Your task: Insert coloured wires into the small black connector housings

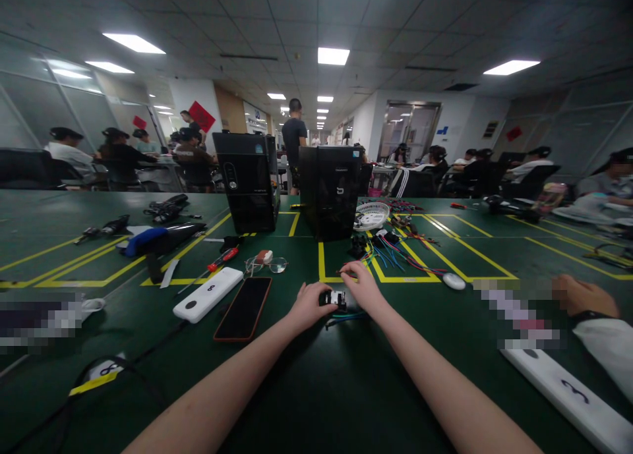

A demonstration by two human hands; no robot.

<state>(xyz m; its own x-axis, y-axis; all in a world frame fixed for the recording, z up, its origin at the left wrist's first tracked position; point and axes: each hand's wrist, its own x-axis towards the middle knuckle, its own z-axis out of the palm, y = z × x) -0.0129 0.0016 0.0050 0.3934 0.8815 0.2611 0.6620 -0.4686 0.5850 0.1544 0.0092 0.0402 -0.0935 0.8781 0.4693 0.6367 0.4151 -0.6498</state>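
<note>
Green surface (pixel 316 401) under everything, yellow tape (pixel 408 280) marking it into boxes. From my end of the feed, the left hand (pixel 311 301) is closed on a small black-and-white part (pixel 337 300), right in the middle just beyond the wrists. Can't make out any print on it, way too small. The right hand (pixel 363 286) is right beside it, thumb and finger close together with something thin and dark at the tips, but I honestly can't tell if it's pinched. Bluish wires (pixel 349 319) lie just below the part.

Readable stuff: the white power strip (pixel 217 288) to the left has a bold "8" on it, and the other power strip (pixel 554 375), near a co-worker's hand (pixel 588 297) on the right, has a "3". There's also a cable tag (pixel 106 368) at lower left that looks like another 8.

Two black PC towers stand further back, the left tower (pixel 247 190) and the right tower (pixel 331 197). Both have a blue sticker up top; the lettering on their fronts is too tiny for me to read. Between the "8" strip and the left hand lies a dark-screened phone (pixel 243 309), with glasses (pixel 277 265) just behind it.
</note>
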